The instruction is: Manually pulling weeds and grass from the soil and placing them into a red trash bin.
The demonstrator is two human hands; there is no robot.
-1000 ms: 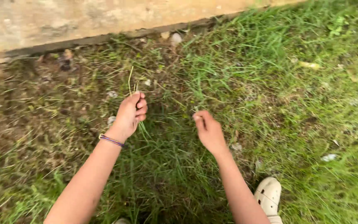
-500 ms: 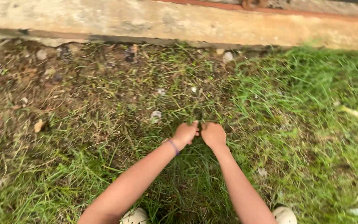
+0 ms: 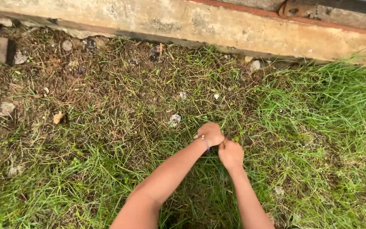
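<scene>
Both hands, left hand [image 3: 211, 134] and right hand [image 3: 230, 153], in thin green grass [image 3: 217, 169].

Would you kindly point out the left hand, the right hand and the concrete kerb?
left hand [image 3: 210, 133], head view, back of the fist.
right hand [image 3: 230, 153], head view, back of the hand.
concrete kerb [image 3: 217, 27], head view, its bare face.
</scene>
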